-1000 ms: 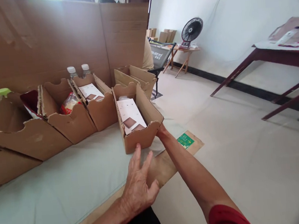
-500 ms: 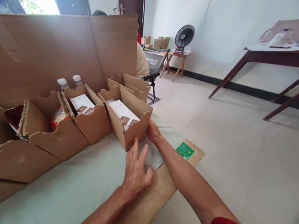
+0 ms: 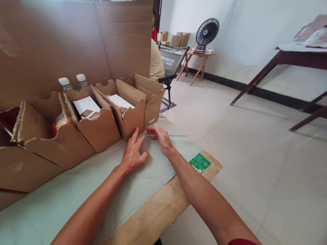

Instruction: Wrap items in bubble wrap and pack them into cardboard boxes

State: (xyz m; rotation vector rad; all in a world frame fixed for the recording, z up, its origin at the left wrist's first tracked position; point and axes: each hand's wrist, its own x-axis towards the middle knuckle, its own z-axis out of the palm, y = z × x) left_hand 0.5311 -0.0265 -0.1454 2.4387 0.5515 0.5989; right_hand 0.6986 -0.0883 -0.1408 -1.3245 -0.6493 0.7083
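Observation:
A brown cardboard bin with a scalloped front edge stands in a row of similar bins, holding a white box with brown squares printed on it. My left hand has its fingers spread, the fingertips at the lower front of this bin. Close to the bin's lower right front is my right hand, fingers stretched out and slightly curved, with nothing in it. A narrower cardboard bin sits against the right side. To the left, another bin contains a similar white box.
More bins hold a red-and-clear packet and a dark red item. Two white-capped bottles stand behind. A tall cardboard panel backs the row. A pale cloth covers the table. Beyond are a person in a chair and a fan.
The bin with the white box has moved back and left, into line with the others and beside the narrow bin. My right hand has come off its side; both hands moved forward.

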